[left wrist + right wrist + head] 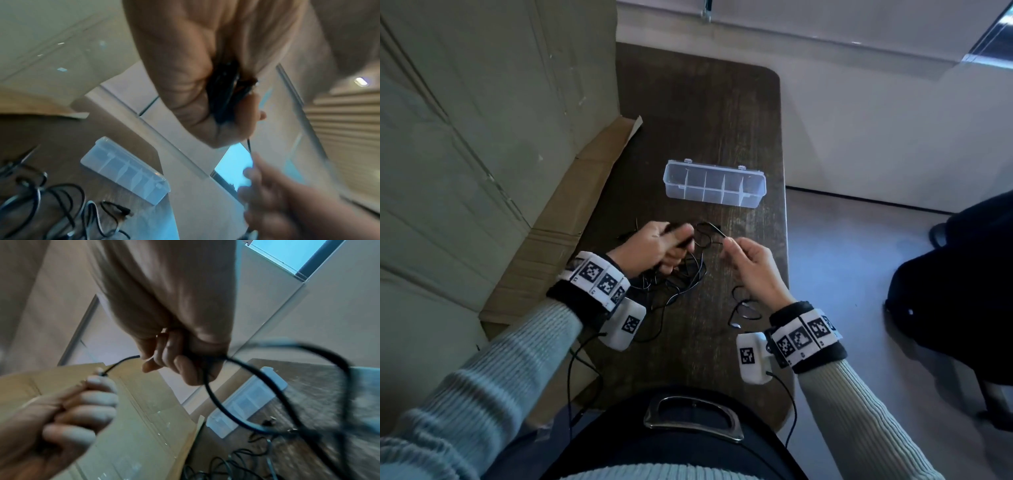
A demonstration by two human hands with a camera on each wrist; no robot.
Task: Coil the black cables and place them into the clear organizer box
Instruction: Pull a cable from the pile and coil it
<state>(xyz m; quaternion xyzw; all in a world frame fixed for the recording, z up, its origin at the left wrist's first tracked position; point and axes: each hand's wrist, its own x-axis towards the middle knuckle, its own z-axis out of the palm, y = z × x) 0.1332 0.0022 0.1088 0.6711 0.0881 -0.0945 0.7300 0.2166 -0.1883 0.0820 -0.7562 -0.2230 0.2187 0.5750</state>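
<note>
My left hand (671, 245) grips a small bundle of coiled black cable (225, 91) above the dark wooden table (698, 102). A short strand runs from it to my right hand (728, 244), which pinches the same cable (211, 395); a loose loop hangs beyond those fingers. The right wrist view also shows the left hand (78, 408) holding the cable's other side. More black cables (681, 284) lie tangled on the table under both hands, with another small one (743, 308) near my right wrist. The clear organizer box (714, 183) stands open beyond the hands, its compartments holding nothing.
A large cardboard box (482, 137) stands along the table's left side, and its flap (571, 205) lies over the table edge. The table ends just right of the organizer, with floor beyond. A dark bag or seat (962, 291) sits on the floor at right.
</note>
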